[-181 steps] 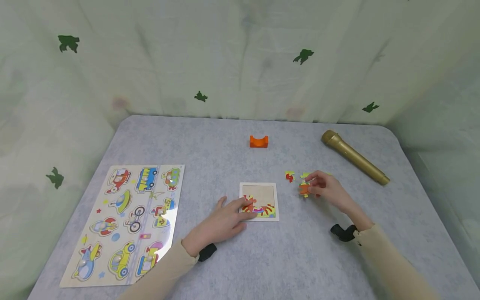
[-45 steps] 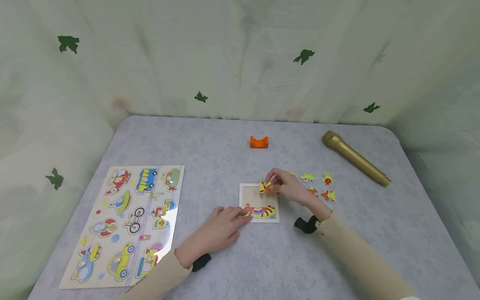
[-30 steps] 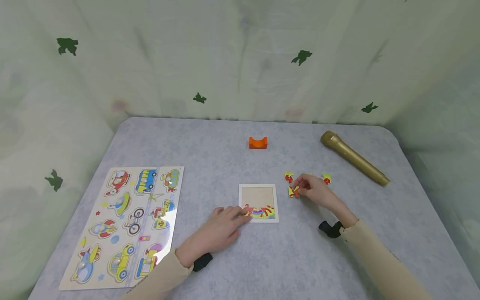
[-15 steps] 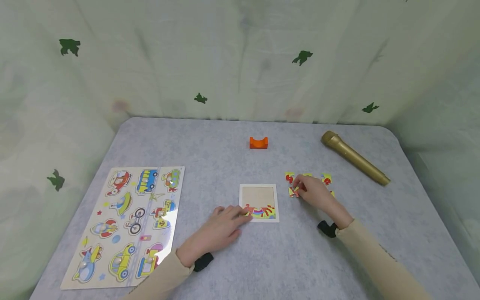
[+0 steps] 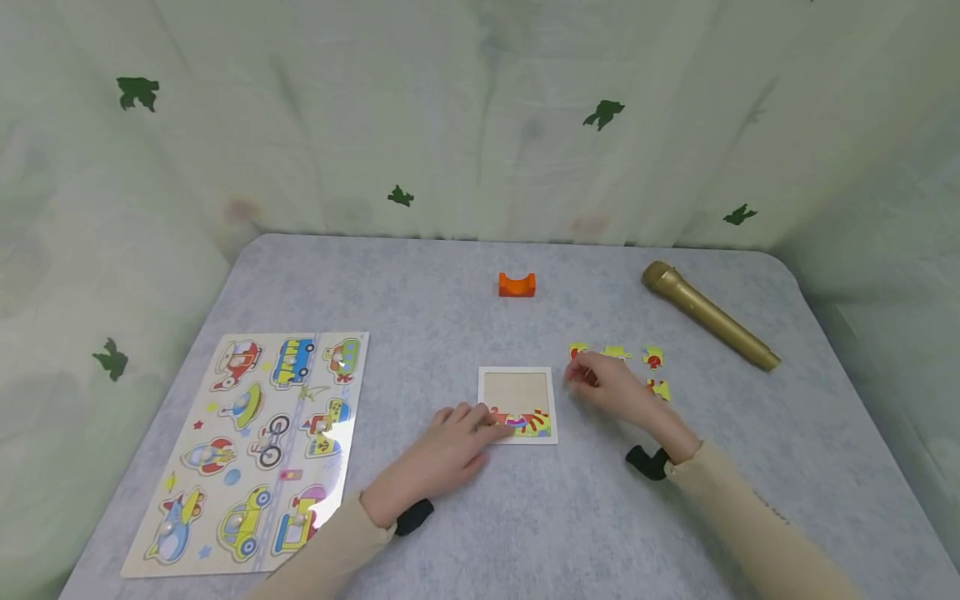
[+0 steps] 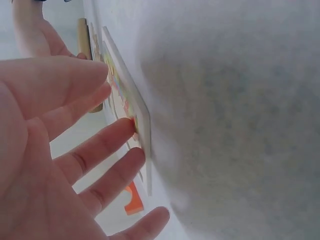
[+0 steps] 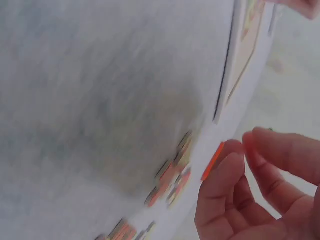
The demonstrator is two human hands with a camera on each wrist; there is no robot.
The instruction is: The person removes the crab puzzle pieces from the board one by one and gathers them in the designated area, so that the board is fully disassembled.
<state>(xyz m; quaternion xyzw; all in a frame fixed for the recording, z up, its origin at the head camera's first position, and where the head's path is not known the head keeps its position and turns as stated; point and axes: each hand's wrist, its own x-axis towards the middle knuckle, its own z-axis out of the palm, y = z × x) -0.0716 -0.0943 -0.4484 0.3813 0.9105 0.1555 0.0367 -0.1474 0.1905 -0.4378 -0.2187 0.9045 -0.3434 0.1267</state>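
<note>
My left hand (image 5: 442, 450) lies with straight fingers on the lower left of a small jigsaw tray (image 5: 518, 369); the left wrist view shows its fingertips (image 6: 134, 155) at the tray's edge. Joined jigsaw pieces with a rainbow (image 5: 534, 423) fill the tray's lower part, and bare wood shows above. My right hand (image 5: 618, 387) hovers just right of the tray, fingers loosely bent with nothing visible in them. Loose yellow-and-red jigsaw pieces (image 5: 652, 357) lie on the table around and partly beneath it; the right wrist view shows several pieces (image 7: 167, 175) below the fingers.
A large vehicle puzzle board (image 5: 255, 450) lies at the left. An orange block (image 5: 517, 286) with a curved notch stands behind the tray. A gold microphone (image 5: 708, 315) lies at the back right. Pale curtains (image 5: 480, 117) enclose the table.
My right hand carried a jigsaw piece over the tray, took it back among the loose pieces, let go, and has shifted slightly left. My left fingers have slid a little further over the tray.
</note>
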